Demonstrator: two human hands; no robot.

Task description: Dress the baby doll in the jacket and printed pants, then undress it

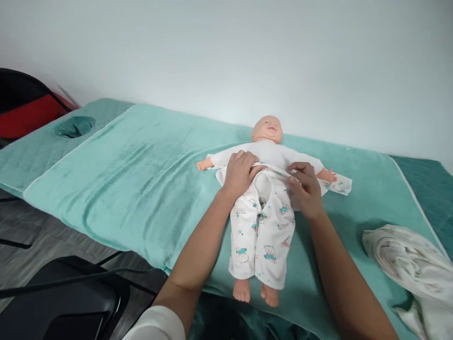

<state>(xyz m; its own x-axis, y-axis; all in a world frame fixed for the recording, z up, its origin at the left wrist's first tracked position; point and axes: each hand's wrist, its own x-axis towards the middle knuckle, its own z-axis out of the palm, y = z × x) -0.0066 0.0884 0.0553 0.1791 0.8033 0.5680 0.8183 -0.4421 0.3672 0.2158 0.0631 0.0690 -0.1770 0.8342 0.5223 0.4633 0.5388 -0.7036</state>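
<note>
A baby doll (268, 128) lies on its back, head toward the wall and feet toward me, its arms spread out. It has a white top on its torso and white printed trousers (244, 241) on its legs, with an opening at the crotch. At the waist, my left hand (241, 174) is closed on the left part of the trousers' waistband. My right hand (306, 186) pinches the waistband's right part. Under the doll's arms lies a printed baby shirt (340, 184), its sleeve showing at the right; the rest is mostly covered.
The doll rests on a bed with a green cover (141, 165), set against a white wall. A rolled white cloth (399, 250) lies at the right edge. A face hole (74, 126) shows at the bed's left end. A black chair (63, 297) stands at the lower left.
</note>
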